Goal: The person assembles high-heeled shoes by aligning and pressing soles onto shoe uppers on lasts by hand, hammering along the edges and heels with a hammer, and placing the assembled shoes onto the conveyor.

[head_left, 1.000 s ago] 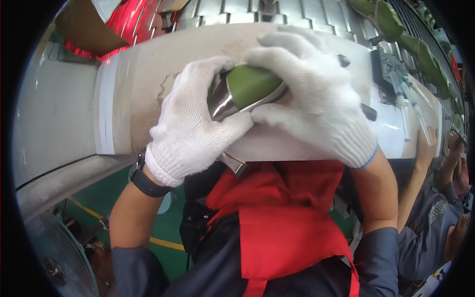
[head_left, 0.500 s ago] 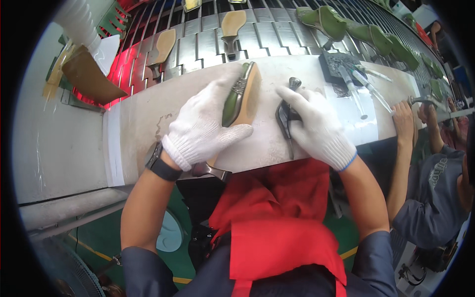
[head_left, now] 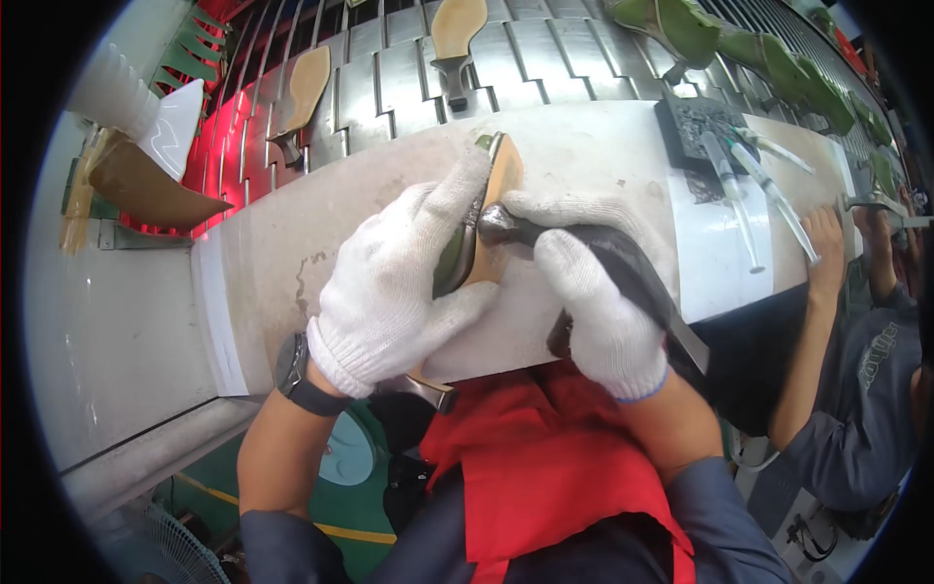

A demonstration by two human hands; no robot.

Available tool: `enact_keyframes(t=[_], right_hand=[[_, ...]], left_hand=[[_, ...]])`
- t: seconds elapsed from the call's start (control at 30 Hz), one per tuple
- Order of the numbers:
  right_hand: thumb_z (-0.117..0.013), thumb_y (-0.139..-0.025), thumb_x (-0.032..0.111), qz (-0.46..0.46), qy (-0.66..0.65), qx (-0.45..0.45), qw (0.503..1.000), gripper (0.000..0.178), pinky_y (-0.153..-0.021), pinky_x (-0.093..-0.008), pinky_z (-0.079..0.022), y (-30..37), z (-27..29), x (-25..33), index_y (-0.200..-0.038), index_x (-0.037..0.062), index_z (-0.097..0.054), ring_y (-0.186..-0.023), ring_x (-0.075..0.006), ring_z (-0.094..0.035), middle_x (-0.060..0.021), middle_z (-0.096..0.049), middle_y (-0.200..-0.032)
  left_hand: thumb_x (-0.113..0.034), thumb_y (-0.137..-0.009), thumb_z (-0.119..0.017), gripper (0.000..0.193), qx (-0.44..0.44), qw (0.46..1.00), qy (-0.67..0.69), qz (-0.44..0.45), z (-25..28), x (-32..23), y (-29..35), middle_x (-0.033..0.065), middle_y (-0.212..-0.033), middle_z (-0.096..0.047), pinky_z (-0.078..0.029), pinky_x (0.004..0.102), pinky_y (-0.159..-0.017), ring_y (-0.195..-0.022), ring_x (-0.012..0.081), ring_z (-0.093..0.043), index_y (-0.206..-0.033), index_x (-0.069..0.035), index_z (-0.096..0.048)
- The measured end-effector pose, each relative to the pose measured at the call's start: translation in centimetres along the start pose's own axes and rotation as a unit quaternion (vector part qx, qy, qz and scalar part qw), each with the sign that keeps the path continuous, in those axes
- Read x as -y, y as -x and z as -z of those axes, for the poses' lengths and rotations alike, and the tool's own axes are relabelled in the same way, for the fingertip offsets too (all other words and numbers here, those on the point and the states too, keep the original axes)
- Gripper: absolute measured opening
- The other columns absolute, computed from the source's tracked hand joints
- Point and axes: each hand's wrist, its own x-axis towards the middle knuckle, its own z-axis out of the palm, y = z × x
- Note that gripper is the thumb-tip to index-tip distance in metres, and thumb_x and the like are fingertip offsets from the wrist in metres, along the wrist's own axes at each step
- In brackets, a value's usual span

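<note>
My left hand [head_left: 394,277], in a white knit glove, wraps round a high-heeled shoe [head_left: 506,175] that stands tipped on its side. Its tan sole faces right, a green upper shows between my fingers, and the dark heel points toward me at the table edge. My right hand [head_left: 603,311], gloved too, is closed on a shoemaker's hammer [head_left: 623,255]. The hammer's rounded face meets the sole's edge near the middle of the shoe, while its long flat peen points down to the right. Most of the handle is hidden by the glove.
Syringes [head_left: 735,200] lie by a dark block [head_left: 686,131] on the right of the table [head_left: 292,234]. Beyond is a slatted metal conveyor [head_left: 379,88] carrying tan-soled shoes [head_left: 457,34] and green shoes [head_left: 681,29]. A co-worker's arm [head_left: 812,321] rests at right.
My right hand has lifted and turned the hammer, bringing its rounded face left against the shoe's sole. The left hand still holds the shoe. The view has shifted slightly.
</note>
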Motion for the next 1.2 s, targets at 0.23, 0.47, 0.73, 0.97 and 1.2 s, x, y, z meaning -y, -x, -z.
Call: enact_keyframes(t=[0.23,0.47,0.73,0.97,1.2], right_hand=[[-0.073,-0.102,0.002,-0.002,0.269,0.135,0.954,0.024,-0.102,-0.0367,-0.060,-4.1,1.0,3.2,-0.126,-0.0009,-0.076,-0.113,-0.0210,-0.077,-0.0144,-0.081,-0.122],[-0.077,-0.104,0.010,-0.007,0.190,0.067,0.980,0.021,-0.093,-0.0331,-0.063,-7.9,0.1,3.0,-0.122,-0.0006,-0.077,-0.101,-0.0184,-0.079,-0.0111,-0.082,-0.109],[-0.075,-0.103,0.000,-0.033,0.184,0.151,0.971,0.021,-0.100,-0.0342,-0.063,-7.2,-0.2,4.2,-0.123,-0.0008,-0.075,-0.110,-0.0176,-0.078,-0.0126,-0.082,-0.114],[-0.086,-0.085,0.002,0.162,0.399,0.221,0.875,0.031,-0.092,-0.0398,-0.065,-3.0,-1.6,4.1,-0.115,0.0030,-0.077,-0.102,-0.0330,-0.082,-0.0182,-0.080,-0.110],[-0.089,-0.082,0.007,0.302,0.473,0.125,0.818,0.036,-0.093,-0.0463,-0.066,3.1,-5.0,-0.9,-0.115,0.0046,-0.077,-0.105,-0.0404,-0.080,-0.0205,-0.079,-0.116]], left_hand=[[-0.020,-0.075,-0.095,0.103,-0.006,0.999,-0.015,0.028,0.0,1.1,0.5,0.0283,-0.140,-0.068,-0.053,0.0504,-0.112,-0.128,0.0459,-0.068,-0.163,0.006,-0.047],[-0.015,-0.072,-0.094,0.104,-0.024,1.000,0.004,-0.001,0.3,1.7,0.4,0.0283,-0.129,-0.071,-0.055,0.0512,-0.105,-0.118,0.0478,-0.071,-0.162,0.007,-0.046],[-0.014,-0.071,-0.093,0.107,-0.030,0.999,0.009,0.005,0.3,2.0,1.0,0.0271,-0.127,-0.071,-0.056,0.0503,-0.101,-0.114,0.0453,-0.072,-0.163,0.007,-0.044],[-0.019,-0.075,-0.092,0.103,-0.042,0.999,0.000,0.010,-0.1,2.5,1.8,0.0262,-0.127,-0.071,-0.056,0.0506,-0.099,-0.112,0.0447,-0.072,-0.163,0.005,-0.044],[-0.017,-0.076,-0.089,0.101,-0.039,0.998,0.039,-0.022,0.3,3.5,2.3,0.0276,-0.128,-0.072,-0.057,0.0503,-0.102,-0.114,0.0459,-0.072,-0.164,0.003,-0.045]])
